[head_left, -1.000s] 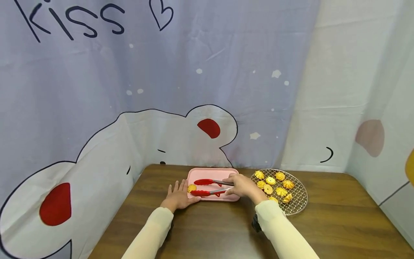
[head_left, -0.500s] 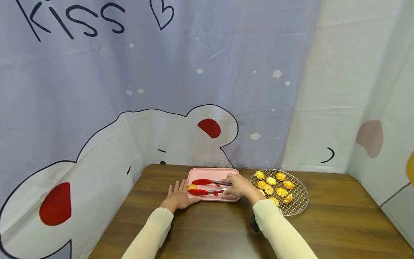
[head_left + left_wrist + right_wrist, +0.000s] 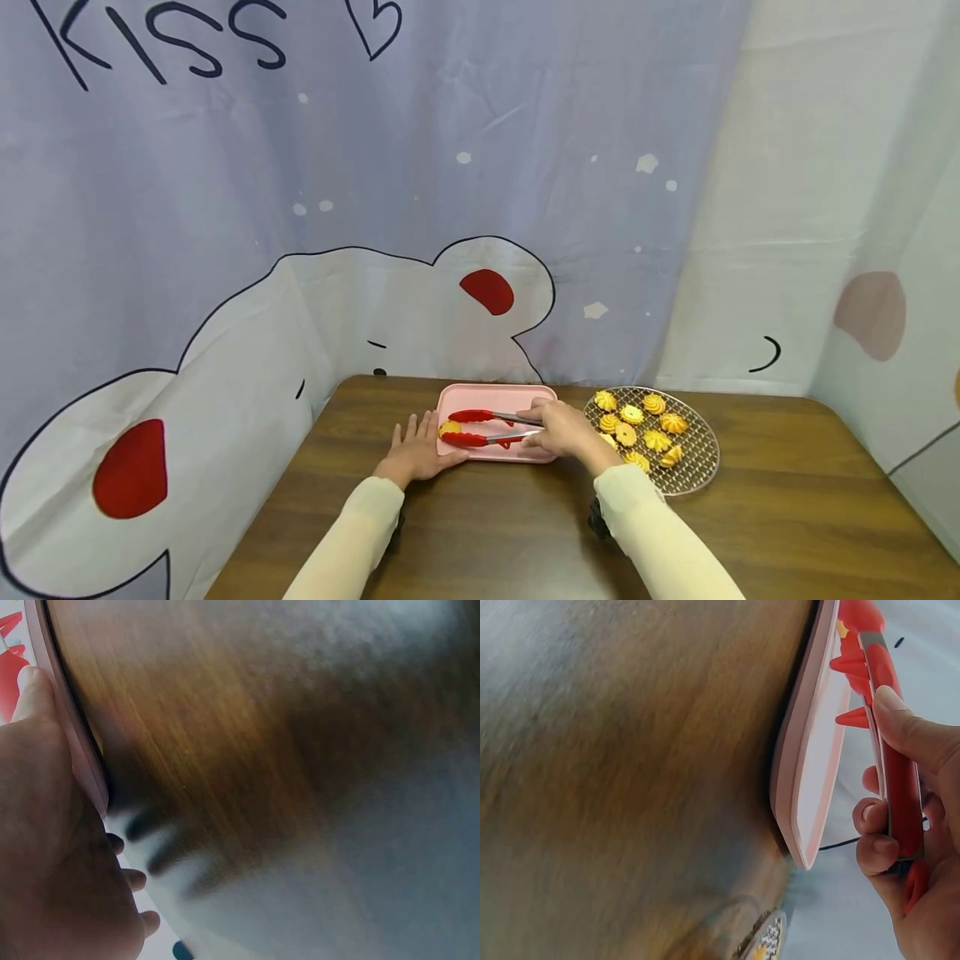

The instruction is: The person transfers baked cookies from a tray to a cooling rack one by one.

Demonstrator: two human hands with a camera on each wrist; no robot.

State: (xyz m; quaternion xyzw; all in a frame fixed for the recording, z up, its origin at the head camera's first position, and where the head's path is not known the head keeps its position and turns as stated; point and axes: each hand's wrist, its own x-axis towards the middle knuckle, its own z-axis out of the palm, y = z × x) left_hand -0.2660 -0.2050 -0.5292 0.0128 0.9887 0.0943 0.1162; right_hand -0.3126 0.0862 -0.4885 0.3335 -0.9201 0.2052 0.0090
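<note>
My right hand (image 3: 558, 429) grips a pair of red-tipped tongs (image 3: 900, 780), its thumb along one arm and its fingers curled round the other in the right wrist view. The tongs' arms stand apart over a pink tray (image 3: 525, 392). One golden piped cookie (image 3: 450, 428) is in the tray's left end, between the red tong tips. My left hand (image 3: 415, 452) rests at the tray's left edge, fingers straight and spread. In the left wrist view its thumb (image 3: 34, 697) lies along the tray's rim. The left palm is hidden.
To the right of the tray lies a round wire rack (image 3: 701, 458) bearing several piped cookies (image 3: 657, 440); my right forearm partly covers it. Both stand on a brown wooden table (image 3: 510, 533), with a printed curtain (image 3: 480, 167) behind.
The near arm of the tongs has shifted left, and its tip now overlaps the cookie's near side. My left hand has stayed at the tray's edge. The head view has tilted slightly down.
</note>
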